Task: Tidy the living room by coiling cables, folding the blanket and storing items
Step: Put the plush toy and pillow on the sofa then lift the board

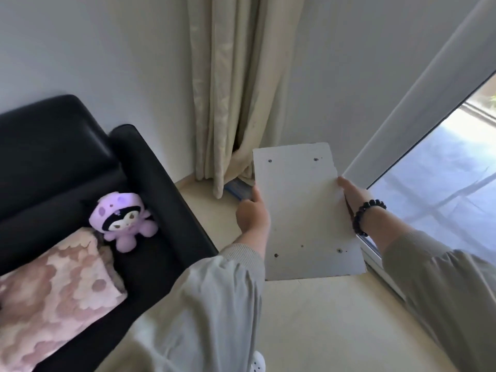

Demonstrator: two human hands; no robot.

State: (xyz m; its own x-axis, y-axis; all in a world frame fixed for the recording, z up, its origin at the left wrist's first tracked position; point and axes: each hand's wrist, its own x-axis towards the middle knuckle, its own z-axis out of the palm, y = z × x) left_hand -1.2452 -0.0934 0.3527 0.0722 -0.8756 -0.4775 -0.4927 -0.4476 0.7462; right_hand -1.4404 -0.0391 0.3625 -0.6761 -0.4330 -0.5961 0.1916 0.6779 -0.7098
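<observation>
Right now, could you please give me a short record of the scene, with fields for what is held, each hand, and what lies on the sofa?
held: white board with small holes, off the floor, in front of the curtain
left hand: grips the board's left edge
right hand: grips the board's right edge; bead bracelet on the wrist
sofa: black, against the wall
on sofa: purple plush toy; pink blanket, apparently folded
far right: window
</observation>
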